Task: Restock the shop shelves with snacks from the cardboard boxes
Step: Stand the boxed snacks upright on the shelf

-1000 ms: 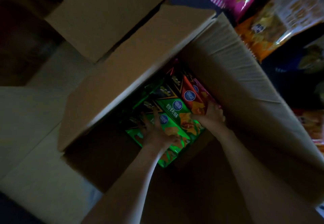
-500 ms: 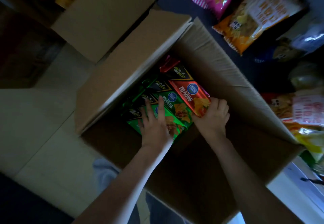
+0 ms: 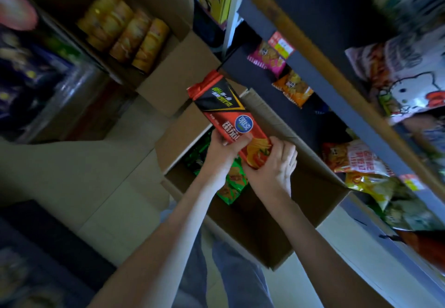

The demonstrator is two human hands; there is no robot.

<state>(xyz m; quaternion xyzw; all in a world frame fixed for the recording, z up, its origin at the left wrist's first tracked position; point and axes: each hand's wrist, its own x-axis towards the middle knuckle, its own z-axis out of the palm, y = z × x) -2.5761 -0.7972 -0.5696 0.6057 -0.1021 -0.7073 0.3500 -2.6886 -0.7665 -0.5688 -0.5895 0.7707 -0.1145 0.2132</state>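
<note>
Your fingers (image 3: 280,147) are wrapped tight around the lower end of one red snack pack (image 3: 231,117): the left hand (image 3: 222,150) pinches its left edge with the thumb across the front, and the right hand (image 3: 273,166) cups the bottom corner from the right. Half a second ago that pack lay inside the cardboard box (image 3: 313,187) with both hands pressed down on the stock; now it is lifted clear, tilted up and away from you, above the open box. So the picking step looks done, and what is left for this pack is the carry to the shelves (image 3: 337,95) at your right. Counting: one red pack in hand, two hands on it. Down in the box you can see a cluster of green packs (image 3: 232,182), at least two, though your arms hide the rest and an exact count is not possible. A second open box (image 3: 173,71) farther off holds about four yellow-orange tubes (image 3: 134,40). On the shelves several crisp bags (image 3: 292,87) already lie, roughly two on the far tier and more on the near one, too blurred to number.
</note>
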